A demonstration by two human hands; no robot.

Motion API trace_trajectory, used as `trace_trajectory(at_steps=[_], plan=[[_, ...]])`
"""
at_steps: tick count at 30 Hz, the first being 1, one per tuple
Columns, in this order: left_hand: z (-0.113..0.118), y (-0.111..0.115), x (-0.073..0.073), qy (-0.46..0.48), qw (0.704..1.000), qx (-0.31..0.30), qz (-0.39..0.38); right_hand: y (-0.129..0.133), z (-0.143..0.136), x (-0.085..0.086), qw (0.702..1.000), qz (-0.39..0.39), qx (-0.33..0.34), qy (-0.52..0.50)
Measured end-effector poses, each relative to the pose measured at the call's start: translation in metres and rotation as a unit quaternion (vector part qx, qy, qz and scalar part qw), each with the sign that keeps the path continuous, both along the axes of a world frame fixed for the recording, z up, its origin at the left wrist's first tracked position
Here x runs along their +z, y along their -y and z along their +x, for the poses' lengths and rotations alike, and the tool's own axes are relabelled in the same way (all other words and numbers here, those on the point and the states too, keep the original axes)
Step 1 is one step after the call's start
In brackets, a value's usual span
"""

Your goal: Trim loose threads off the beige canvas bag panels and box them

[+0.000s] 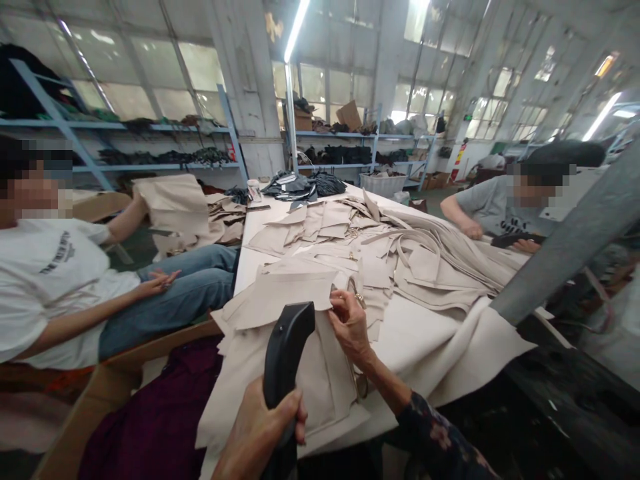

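My left hand [257, 423] is wrapped round a black curved hand tool [287, 340], its blunt squared end pointing up and forward; I cannot tell its exact kind. The tool's head overlaps the near edge of a flat beige leather-like piece [285, 293]. At that piece's right end, my right hand [350, 327] pinches the edge between thumb and fingers. Small gold-coloured metal fittings [359, 298] show beside the right hand. Below both hands lies a stack of larger beige panels [320, 380], overhanging the table's near left corner.
Beige pieces [320, 223] and long strips [450, 247] cover much of the table [257, 223]. A co-worker [45, 267] sits left, another [500, 200] right. A grey metal post [575, 227] slants at right. Dark purple cloth [155, 407] fills a cardboard box [75, 427] below left.
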State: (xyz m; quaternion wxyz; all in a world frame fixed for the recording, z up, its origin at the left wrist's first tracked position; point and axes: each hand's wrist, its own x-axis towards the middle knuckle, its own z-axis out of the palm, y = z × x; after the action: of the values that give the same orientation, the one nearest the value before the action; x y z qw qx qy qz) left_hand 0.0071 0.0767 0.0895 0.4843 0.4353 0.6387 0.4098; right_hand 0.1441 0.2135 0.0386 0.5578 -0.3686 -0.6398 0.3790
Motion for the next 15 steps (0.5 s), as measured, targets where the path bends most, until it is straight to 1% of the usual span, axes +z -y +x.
trace_trajectory(at_steps=[5,8,10,12,15], plan=[[0.007,0.006,-0.002,-0.001,1.0,0.0,-0.004,0.007,-0.004,-0.002,0.995,-0.021,0.075,-0.069],[0.014,0.007,0.001,-0.005,1.0,-0.007,-0.005,0.011,-0.011,-0.004,0.986,-0.029,0.131,-0.103],[0.017,0.004,0.004,-0.012,1.0,-0.005,0.005,0.014,-0.013,-0.005,0.981,-0.031,0.154,-0.117],[0.015,-0.001,0.006,-0.015,1.0,0.019,0.017,0.017,-0.012,-0.008,0.981,-0.032,0.149,-0.117],[0.005,-0.005,0.007,-0.004,0.996,0.079,0.034,0.02,-0.006,-0.013,0.987,-0.043,0.124,-0.097]])
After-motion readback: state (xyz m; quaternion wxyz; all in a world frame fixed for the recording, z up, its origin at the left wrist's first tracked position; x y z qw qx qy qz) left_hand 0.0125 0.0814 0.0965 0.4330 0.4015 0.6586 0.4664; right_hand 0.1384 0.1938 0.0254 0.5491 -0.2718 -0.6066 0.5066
